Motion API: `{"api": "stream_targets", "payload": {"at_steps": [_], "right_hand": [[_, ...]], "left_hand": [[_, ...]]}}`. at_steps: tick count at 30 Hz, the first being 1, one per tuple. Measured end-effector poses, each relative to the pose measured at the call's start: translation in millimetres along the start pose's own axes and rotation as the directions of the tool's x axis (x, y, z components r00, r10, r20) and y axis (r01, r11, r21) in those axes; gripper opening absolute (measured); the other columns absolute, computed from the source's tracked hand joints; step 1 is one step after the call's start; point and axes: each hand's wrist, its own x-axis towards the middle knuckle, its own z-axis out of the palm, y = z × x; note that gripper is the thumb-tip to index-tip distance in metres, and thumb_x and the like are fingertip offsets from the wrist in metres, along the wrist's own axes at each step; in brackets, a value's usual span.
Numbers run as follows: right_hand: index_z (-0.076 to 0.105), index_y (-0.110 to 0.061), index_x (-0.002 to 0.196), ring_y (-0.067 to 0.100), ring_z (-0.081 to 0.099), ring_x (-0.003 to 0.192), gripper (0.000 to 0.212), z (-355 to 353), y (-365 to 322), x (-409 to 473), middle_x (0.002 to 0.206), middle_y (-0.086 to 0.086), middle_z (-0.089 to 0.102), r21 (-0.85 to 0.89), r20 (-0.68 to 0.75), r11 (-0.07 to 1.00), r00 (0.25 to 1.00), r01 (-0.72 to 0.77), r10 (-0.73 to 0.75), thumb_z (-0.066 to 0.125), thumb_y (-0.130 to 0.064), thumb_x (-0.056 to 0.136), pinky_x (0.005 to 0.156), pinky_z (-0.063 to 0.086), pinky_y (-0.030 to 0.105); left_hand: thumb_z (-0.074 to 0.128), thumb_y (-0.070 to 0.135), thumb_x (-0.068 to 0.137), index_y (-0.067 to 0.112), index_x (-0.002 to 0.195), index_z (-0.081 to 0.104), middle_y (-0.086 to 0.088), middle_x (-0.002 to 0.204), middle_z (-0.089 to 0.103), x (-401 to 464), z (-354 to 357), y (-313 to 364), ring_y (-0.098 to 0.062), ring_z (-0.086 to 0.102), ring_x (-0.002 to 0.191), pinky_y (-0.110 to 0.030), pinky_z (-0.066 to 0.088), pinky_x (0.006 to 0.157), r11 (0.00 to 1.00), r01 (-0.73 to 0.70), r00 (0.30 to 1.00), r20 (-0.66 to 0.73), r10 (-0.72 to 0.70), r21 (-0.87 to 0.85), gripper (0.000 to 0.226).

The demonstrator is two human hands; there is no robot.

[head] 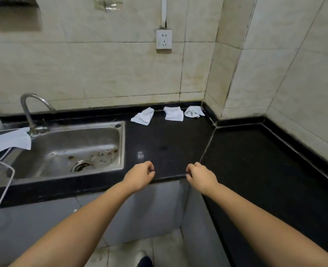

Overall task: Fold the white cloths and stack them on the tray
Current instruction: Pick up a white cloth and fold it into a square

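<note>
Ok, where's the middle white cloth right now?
In the head view the middle cloth lies at the back of the black counter against the wall, below the wall socket.

- A small kitchen, plain and well worn.
- A stainless steel sink (78, 149) with a drain is set into the black stone desk (169, 143) at left of centre, and a curved metal tap (30, 110) rises at its back left corner.
- Cream wall tiles (101, 74), stained along the grout, cover the walls across the top of the frame.
- A white wall socket (164, 39) sits at upper centre.
- Grey cabinet fronts (149, 209) stand under the desk, above a tiled floor (159, 247) at the bottom.
</note>
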Motion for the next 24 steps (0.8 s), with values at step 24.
{"api": "stream_targets", "payload": {"at_steps": [24], "right_hand": [[0.057, -0.017, 0.123, 0.024, 0.049, 0.116, 0.030, -4, 86, 425, 0.126, 0.005, 0.051, 0.094, -0.008, 0.991, 0.995, -0.100, 0.101, 0.045, -0.018, 0.095, 0.092, 0.045, 0.037]], "left_hand": [[0.040, 0.015, 0.095, 0.012, 0.119, 0.055, -0.007, 0.121, 0.054, 456, 15, 2, -0.024, 0.048, 0.115, -0.040, 0.044, 0.092, 0.927, -0.294, 0.949, 0.189, 0.253, 0.234, 0.028]]}}
